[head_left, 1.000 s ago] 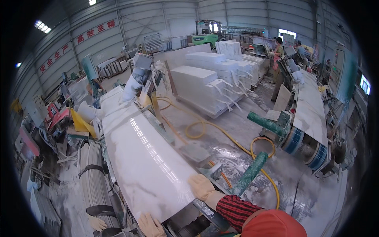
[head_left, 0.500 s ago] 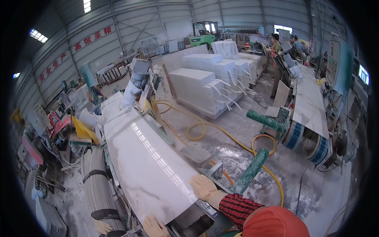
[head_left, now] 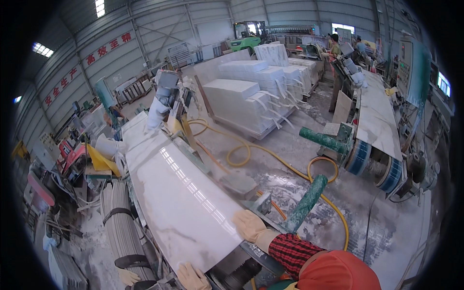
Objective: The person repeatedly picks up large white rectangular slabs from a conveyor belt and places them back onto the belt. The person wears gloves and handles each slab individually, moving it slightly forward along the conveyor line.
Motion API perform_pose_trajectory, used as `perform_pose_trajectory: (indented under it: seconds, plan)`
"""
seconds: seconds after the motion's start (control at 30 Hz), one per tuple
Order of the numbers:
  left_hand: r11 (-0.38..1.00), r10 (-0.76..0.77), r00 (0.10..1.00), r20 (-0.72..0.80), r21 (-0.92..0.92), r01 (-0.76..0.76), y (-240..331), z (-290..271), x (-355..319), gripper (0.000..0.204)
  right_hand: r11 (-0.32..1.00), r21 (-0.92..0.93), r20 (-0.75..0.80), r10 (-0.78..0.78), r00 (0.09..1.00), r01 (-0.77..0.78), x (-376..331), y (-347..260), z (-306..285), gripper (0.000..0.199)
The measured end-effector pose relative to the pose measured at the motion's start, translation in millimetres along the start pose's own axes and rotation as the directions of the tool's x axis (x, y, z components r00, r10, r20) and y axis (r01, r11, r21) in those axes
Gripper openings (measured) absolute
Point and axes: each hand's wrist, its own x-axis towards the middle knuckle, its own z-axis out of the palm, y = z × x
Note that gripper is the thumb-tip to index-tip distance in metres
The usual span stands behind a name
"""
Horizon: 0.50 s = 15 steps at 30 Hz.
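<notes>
Marble slab (head_left: 179,193) | lower centre of frame | right hand (head_left: 249,225) gloved, flat on slab's right edge, fingers together | left hand (head_left: 192,277) gloved, at near end, fingers slightly spread.

The bench (head_left: 227,263) is a long machine bed running from the lower centre toward the upper left. A polished white marble slab (head_left: 179,193) with faint grey veins lies flat along it. Both gloved hands, left (head_left: 192,276) and right (head_left: 250,225), rest on the slab's near end. The wet concrete floor (head_left: 290,145) beside it carries a coiled yellow hose (head_left: 251,150) and strapped stacks of white slabs (head_left: 251,96).
</notes>
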Motion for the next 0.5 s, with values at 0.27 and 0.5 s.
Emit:
perform_pose_trajectory:
  seconds: [0.27, 0.5]
  plan:
    - [1.0, -0.002, 1.0, 0.024, 0.011, 0.002, 5.3, -5.4, -6.0, 0.054, 1.0, -0.006, 0.015, -0.013, 1.0, 0.013, -4.2, -2.5, -8.4, 0.022]
    - [1.0, 0.012, 1.0, -0.018, -0.013, -0.012, 3.6, -4.4, -9.7, 0.053, 1.0, -0.014, 0.012, -0.005, 1.0, 0.005, -6.6, -4.9, -9.9, 0.019]
